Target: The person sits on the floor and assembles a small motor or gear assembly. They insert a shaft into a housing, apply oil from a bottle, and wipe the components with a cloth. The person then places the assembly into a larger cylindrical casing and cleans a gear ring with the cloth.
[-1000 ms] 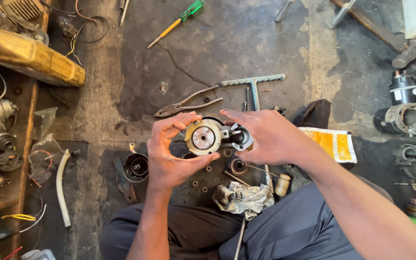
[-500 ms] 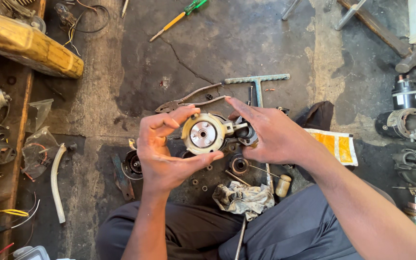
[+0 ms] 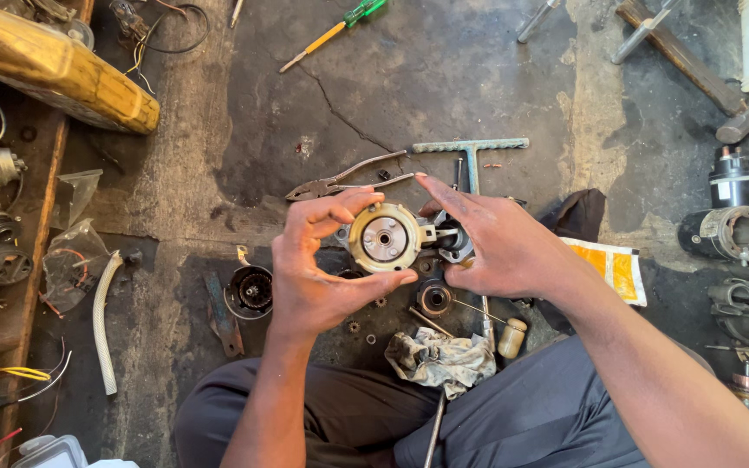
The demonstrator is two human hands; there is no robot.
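A round metal part (image 3: 384, 238), pale with a shiny hub in its middle, is held up above the floor (image 3: 444, 78) between both hands, near the middle of the scene. The left hand (image 3: 322, 273) is curled around its left side, with the thumb under the rim and the forefinger arched over the top, so the grip is closed on the part. The right hand (image 3: 491, 243) is pressed against the right side, where a darker metal piece juts out; its fingers are spread and its grip is also on the part.

Just beyond the hands, a pair of pliers (image 3: 344, 180) is laid on the floor, with a T-shaped tool (image 3: 472, 149) to its right. A screwdriver (image 3: 335, 33) (green handle, yellow shaft) is seen far off. Near the lap, a dirty rag (image 3: 439, 360) is spread, with a small ring-shaped part (image 3: 433, 297) just above it and a dark cup-shaped part (image 3: 251, 291) to the left. A yellow bottle (image 3: 62, 74) is lying at far left.
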